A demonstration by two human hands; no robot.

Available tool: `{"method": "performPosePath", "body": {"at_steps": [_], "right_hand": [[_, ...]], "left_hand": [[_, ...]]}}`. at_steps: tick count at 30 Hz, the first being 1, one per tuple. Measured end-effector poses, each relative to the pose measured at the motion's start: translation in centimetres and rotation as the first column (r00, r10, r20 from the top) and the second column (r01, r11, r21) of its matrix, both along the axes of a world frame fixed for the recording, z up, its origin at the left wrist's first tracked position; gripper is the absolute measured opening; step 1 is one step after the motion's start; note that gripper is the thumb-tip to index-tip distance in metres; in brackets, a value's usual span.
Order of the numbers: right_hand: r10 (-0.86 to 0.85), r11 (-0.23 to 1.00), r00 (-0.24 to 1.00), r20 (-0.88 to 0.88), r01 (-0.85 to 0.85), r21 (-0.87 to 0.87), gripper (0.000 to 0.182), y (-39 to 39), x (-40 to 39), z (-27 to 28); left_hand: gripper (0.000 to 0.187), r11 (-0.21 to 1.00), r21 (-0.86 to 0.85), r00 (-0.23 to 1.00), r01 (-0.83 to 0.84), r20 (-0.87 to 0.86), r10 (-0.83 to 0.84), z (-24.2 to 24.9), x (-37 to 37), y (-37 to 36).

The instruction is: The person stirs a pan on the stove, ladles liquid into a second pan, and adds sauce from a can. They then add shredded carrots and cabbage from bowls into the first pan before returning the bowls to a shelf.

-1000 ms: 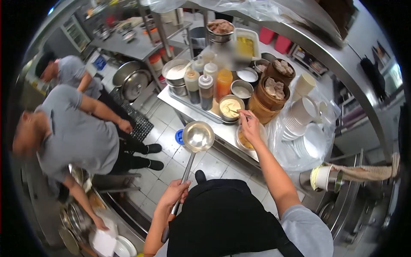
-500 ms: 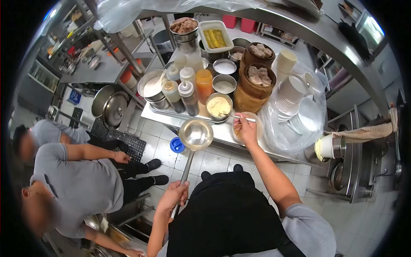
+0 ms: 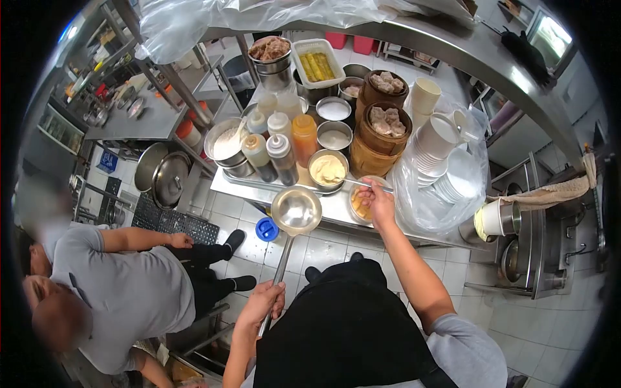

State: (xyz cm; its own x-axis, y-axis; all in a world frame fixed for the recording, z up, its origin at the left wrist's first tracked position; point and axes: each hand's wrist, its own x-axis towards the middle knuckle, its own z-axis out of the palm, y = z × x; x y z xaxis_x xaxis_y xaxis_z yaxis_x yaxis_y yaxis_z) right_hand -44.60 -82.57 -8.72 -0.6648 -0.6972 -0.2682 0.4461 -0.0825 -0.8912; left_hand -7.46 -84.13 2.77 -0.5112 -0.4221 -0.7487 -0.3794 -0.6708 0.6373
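My left hand (image 3: pixel 262 302) is closed around the long handle of a metal ladle (image 3: pixel 296 210). The ladle's round bowl is up in front of the table edge and looks bare inside. In my right hand (image 3: pixel 376 202) I pinch a thin metal spoon (image 3: pixel 352 182), its far end at the rim of a steel bowl (image 3: pixel 328 188) of pale yellow paste (image 3: pixel 326 169). Right under that hand stands a round container (image 3: pixel 355 210) with a yellowish content, partly covered by my fingers.
Squeeze bottles (image 3: pixel 280 152) stand left of the paste, bamboo steamers (image 3: pixel 374 155) with dumplings right of it. Bagged white bowls (image 3: pixel 432 142) sit at the table's right. A metal shelf (image 3: pixel 446 52) crosses above. Two people in grey shirts (image 3: pixel 123 278) are at my left.
My right hand and the spoon have shifted slightly, and more of the container beneath shows. The ladle stays nearly still. The people at left have changed posture.
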Motion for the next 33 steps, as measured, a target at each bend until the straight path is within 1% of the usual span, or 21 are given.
{"method": "performPosePath", "body": {"at_steps": [3,6,8,9,10,11,12,13,14,16,19,20,22,24,26,27,29,30,31,32,33], "right_hand": [[0.016,0.999,0.999,0.032,-0.015,-0.029,0.034,0.4,0.4,1.0],[0.090,0.993,0.994,0.057,-0.085,-0.077,0.035,1.0,1.0,3.2],[0.218,0.975,0.976,-0.006,-0.218,-0.047,0.036,1.8,1.8,4.3],[0.294,0.955,0.953,-0.080,-0.296,-0.019,0.031,2.1,1.9,4.5],[0.300,0.953,0.951,-0.074,-0.302,-0.025,0.031,2.0,2.1,4.7],[0.215,0.966,0.874,-0.436,-0.257,-0.039,0.028,1.8,2.3,5.0],[0.096,0.973,0.670,-0.736,-0.218,-0.071,0.025,1.5,2.3,5.8],[0.025,0.986,0.533,-0.846,-0.151,-0.066,0.024,0.9,2.2,7.7],[0.026,0.986,0.537,-0.843,-0.155,-0.068,0.024,-0.3,1.6,7.5],[-0.018,0.996,0.377,-0.926,-0.073,-0.049,0.025,-2.9,0.4,5.8],[0.032,0.999,0.354,-0.935,0.001,0.035,0.027,-6.1,-0.1,4.2],[0.024,1.000,0.349,-0.937,0.009,0.029,0.027,-7.0,-0.4,3.7],[0.103,0.993,0.379,-0.920,0.020,0.120,0.028,-8.8,-0.5,3.1],[0.109,0.988,0.364,-0.925,0.061,0.140,0.029,-9.9,-0.3,2.8],[0.175,0.973,0.446,-0.878,0.055,0.222,0.030,-10.4,0.1,3.1],[0.175,0.972,0.444,-0.879,0.066,0.227,0.030,-10.7,0.1,2.4],[0.014,0.987,0.486,-0.874,0.135,0.091,0.031,-11.5,0.0,0.6],[0.011,0.985,0.483,-0.875,0.144,0.092,0.031,-11.8,0.4,0.8],[-0.038,0.983,0.763,-0.645,0.144,0.111,0.032,-11.9,0.8,1.0],[-0.095,0.982,0.939,-0.332,0.143,0.125,0.033,-11.9,1.0,1.2],[-0.137,0.983,0.961,-0.240,0.162,0.088,0.034,-11.7,1.2,1.6]], "left_hand": [[0.029,1.000,0.011,1.000,0.010,0.019,-0.010,0.3,-0.5,-0.4],[0.029,1.000,0.006,0.999,0.014,0.029,-0.014,0.2,-1.3,-0.5],[0.029,1.000,-0.004,0.999,0.017,0.040,-0.017,0.6,-2.0,-0.4],[0.029,1.000,-0.007,0.999,0.010,0.049,-0.009,0.6,-2.2,-0.4],[0.029,1.000,-0.012,0.999,0.006,0.050,-0.006,0.5,-2.4,-0.3],[0.028,1.000,-0.015,0.999,0.000,0.049,0.001,0.5,-2.7,-0.2],[0.028,1.000,-0.016,0.999,-0.008,0.053,0.009,0.8,-3.2,-0.1],[0.027,1.000,0.000,0.998,-0.023,0.061,0.023,1.4,-3.6,0.0],[0.026,0.999,0.015,0.997,-0.037,0.070,0.035,1.6,-3.9,0.1],[0.026,0.999,0.013,0.994,-0.048,0.101,0.046,1.6,-4.4,0.4],[0.027,0.999,0.022,0.995,-0.031,0.095,0.028,1.5,-4.2,0.4],[0.028,1.000,0.025,0.997,-0.016,0.080,0.014,1.5,-3.9,0.1],[0.028,0.999,0.027,0.996,0.018,0.085,-0.021,1.1,-3.1,-0.6],[0.029,0.998,0.040,0.994,0.058,0.093,-0.061,0.9,-2.5,-1.8],[0.029,0.992,0.007,0.988,0.126,0.087,-0.126,1.0,-1.9,-2.9],[0.029,0.991,0.012,0.987,0.136,0.083,-0.137,1.0,-1.6,-3.5],[0.029,0.987,0.033,0.980,0.159,0.117,-0.162,1.0,-0.9,-4.8],[0.029,0.985,0.034,0.979,0.167,0.114,-0.170,1.2,-0.6,-5.4],[0.029,0.979,0.021,0.971,0.205,0.122,-0.206,1.6,-0.4,-6.0],[0.028,0.969,0.007,0.961,0.246,0.129,-0.245,1.7,-0.3,-6.7],[0.028,0.964,0.007,0.957,0.265,0.122,-0.264,1.6,-0.2,-7.2]]}}
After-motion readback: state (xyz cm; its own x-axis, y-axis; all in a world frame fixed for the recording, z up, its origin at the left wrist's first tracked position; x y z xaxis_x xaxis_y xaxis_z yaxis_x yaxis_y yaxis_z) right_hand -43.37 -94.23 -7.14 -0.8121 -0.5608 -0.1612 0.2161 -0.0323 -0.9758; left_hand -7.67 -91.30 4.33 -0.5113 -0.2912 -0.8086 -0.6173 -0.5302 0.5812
